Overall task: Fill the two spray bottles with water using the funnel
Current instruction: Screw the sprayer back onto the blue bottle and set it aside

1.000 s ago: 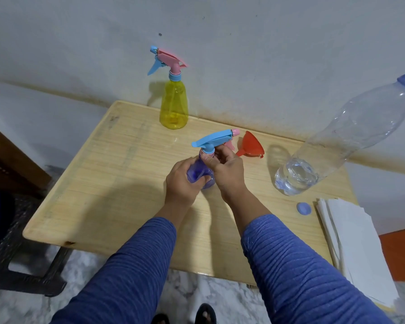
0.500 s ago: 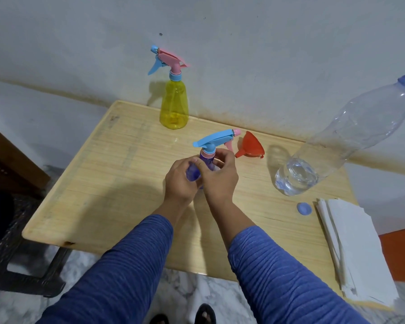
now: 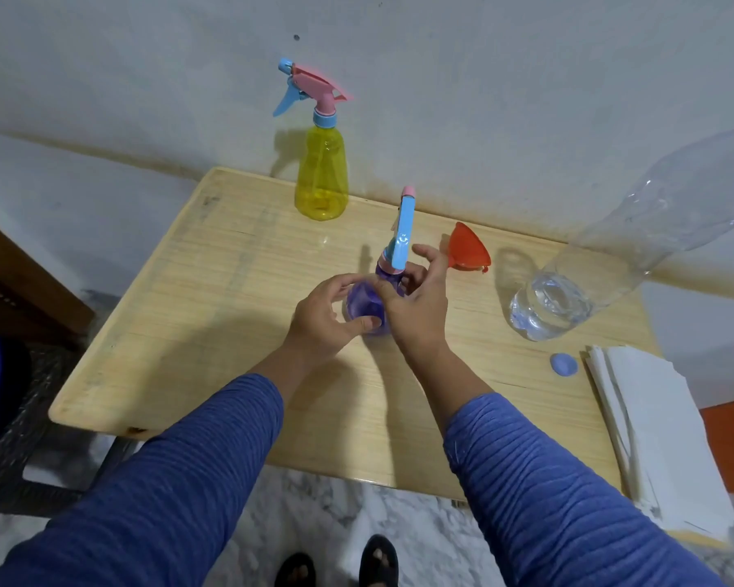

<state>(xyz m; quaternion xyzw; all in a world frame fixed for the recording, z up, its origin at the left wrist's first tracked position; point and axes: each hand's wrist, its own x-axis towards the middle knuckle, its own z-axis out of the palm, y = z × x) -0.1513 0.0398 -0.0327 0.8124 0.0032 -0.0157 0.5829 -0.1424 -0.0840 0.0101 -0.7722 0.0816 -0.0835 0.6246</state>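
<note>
A purple spray bottle [image 3: 363, 305] with a blue spray head [image 3: 401, 235] stands at the middle of the wooden table [image 3: 212, 298]. My left hand [image 3: 327, 319] wraps its body. My right hand [image 3: 416, 302] grips the collar under the spray head, forefinger raised. A yellow spray bottle [image 3: 322, 177] with a pink and blue head stands at the table's back edge by the wall. A red funnel [image 3: 469, 249] lies on its side just right of my right hand. A large clear water bottle [image 3: 619, 256], partly filled, stands uncapped at the right.
A small blue cap [image 3: 563, 365] lies on the table in front of the water bottle. A stack of white paper [image 3: 649, 425] covers the table's right end. A dark chair [image 3: 13, 400] is at the left. My feet show below the table edge.
The blue spray head has turned from pointing sideways to pointing away from me, twisted by my right hand. My left hand still holds the bottle body.
</note>
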